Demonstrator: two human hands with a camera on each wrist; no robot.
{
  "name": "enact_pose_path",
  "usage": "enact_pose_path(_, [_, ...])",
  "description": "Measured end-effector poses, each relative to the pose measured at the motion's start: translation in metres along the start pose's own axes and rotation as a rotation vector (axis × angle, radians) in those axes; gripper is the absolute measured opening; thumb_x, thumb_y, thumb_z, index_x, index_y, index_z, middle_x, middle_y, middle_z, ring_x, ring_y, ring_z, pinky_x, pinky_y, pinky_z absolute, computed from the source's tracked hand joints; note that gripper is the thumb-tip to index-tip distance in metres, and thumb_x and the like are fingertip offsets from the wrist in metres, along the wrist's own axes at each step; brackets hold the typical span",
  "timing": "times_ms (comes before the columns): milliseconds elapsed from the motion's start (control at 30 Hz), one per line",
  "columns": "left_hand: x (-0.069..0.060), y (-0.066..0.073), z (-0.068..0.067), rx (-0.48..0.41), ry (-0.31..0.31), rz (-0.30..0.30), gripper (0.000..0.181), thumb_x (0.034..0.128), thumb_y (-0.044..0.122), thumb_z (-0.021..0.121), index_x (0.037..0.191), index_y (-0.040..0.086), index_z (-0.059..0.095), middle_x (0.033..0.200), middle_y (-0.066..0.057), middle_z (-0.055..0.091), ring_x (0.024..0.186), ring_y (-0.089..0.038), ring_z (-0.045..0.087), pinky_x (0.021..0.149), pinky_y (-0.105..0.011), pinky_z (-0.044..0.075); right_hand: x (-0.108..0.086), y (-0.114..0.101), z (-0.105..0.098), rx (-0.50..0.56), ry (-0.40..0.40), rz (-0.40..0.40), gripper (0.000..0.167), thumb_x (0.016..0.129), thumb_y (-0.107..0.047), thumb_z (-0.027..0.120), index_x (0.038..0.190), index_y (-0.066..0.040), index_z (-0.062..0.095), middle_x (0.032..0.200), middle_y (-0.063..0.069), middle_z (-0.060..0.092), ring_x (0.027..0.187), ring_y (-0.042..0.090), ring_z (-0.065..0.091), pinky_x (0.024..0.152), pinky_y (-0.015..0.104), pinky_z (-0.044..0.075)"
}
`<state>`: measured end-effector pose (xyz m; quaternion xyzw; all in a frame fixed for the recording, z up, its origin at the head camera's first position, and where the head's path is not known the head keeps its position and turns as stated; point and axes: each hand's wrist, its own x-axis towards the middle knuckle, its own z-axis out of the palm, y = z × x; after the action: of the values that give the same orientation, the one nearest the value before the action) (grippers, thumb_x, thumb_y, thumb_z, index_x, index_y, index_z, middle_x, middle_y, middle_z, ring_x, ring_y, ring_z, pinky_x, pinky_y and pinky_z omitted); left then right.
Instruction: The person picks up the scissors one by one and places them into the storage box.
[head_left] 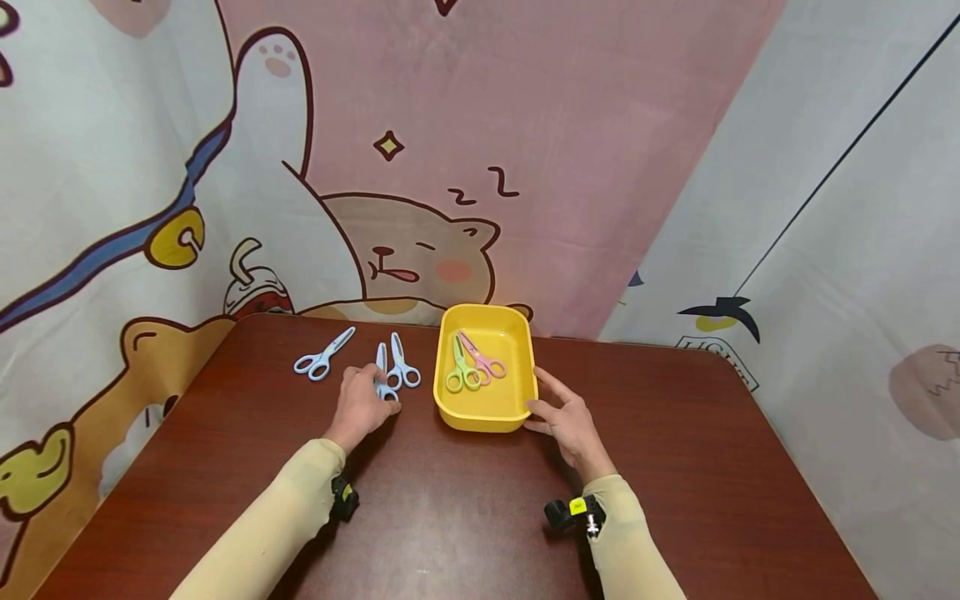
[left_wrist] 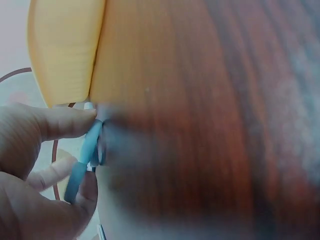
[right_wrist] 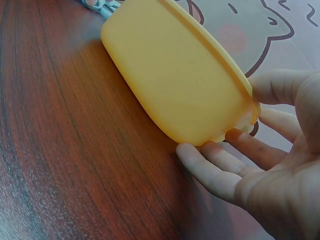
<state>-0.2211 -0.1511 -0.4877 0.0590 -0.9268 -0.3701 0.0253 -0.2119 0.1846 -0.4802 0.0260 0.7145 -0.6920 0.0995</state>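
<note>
My left hand (head_left: 362,406) pinches a pair of blue scissors (head_left: 387,392) by its handles. In the left wrist view, thumb and finger hold the blue handle loops (left_wrist: 89,145). Another pair of blue scissors (head_left: 402,365) lies just right of that hand, and a third, open blue pair (head_left: 318,363) lies farther left. A yellow tray (head_left: 482,423) holds green scissors (head_left: 461,367) and pink scissors (head_left: 485,363), one overlapping the other. My right hand (head_left: 567,421) grips the tray's right side, thumb at the rim and fingertips against the outer wall (right_wrist: 175,85).
All of it stands on a dark brown wooden table (head_left: 450,508). A curtain (head_left: 525,125) printed with cartoon animals hangs right behind the table's back edge. Each wrist wears a small black camera, such as the right one (head_left: 573,512).
</note>
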Motion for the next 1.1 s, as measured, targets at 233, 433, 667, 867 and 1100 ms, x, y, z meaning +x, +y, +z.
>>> enact_pose_path(233, [0.003,-0.005,-0.001,0.028,-0.002,0.080,0.045,0.0743,0.007,0.089,0.115,0.001,0.069,0.107,-0.020,0.063,0.093,-0.033,0.055,0.082,-0.047,0.048,0.000,0.000,0.000,0.000,0.006,0.010,0.065,0.100,-0.003,0.063,0.160,-0.016,0.041,0.160,0.018,0.036,0.119,0.039,0.066,0.094,0.050,0.057])
enact_pose_path(433, [0.003,-0.008,0.001,0.001,0.015,0.137,0.044,0.0726,0.003,0.089,0.112,0.003,0.071,0.105,-0.018,0.063,0.086,-0.031,0.053,0.078,-0.044,0.046,0.000,0.000,0.001,-0.004,0.005,0.013,0.065,0.100,-0.003,0.063,0.159,-0.017,0.041,0.159,0.016,0.038,0.117,0.037,0.067,0.092,0.048,0.058])
enact_pose_path(667, [0.004,-0.013,0.000,-0.063,-0.006,0.128,0.045,0.0743,0.000,0.087,0.116,0.004,0.071,0.108,-0.018,0.061,0.081,-0.027,0.051,0.074,-0.037,0.044,0.000,0.001,0.001,-0.002,0.003,0.012,0.066,0.099,-0.003,0.064,0.160,-0.017,0.041,0.159,0.016,0.039,0.117,0.037,0.067,0.092,0.048,0.058])
enact_pose_path(867, [0.005,-0.013,-0.001,-0.135,-0.017,0.101,0.050,0.0764,-0.001,0.086,0.123,0.005,0.069,0.112,-0.017,0.061,0.084,-0.026,0.054,0.076,-0.034,0.046,0.001,0.001,0.000,0.003,0.000,0.014,0.066,0.100,-0.003,0.064,0.160,-0.017,0.041,0.158,0.017,0.039,0.116,0.036,0.068,0.092,0.049,0.058])
enact_pose_path(1100, [0.004,-0.010,-0.003,-0.212,-0.014,0.120,0.065,0.0764,-0.007,0.085,0.137,0.004,0.063,0.116,-0.020,0.059,0.085,-0.027,0.062,0.070,-0.029,0.053,0.001,0.001,0.001,-0.004,0.001,0.014,0.066,0.100,-0.003,0.064,0.160,-0.017,0.041,0.159,0.017,0.038,0.116,0.036,0.068,0.092,0.049,0.058])
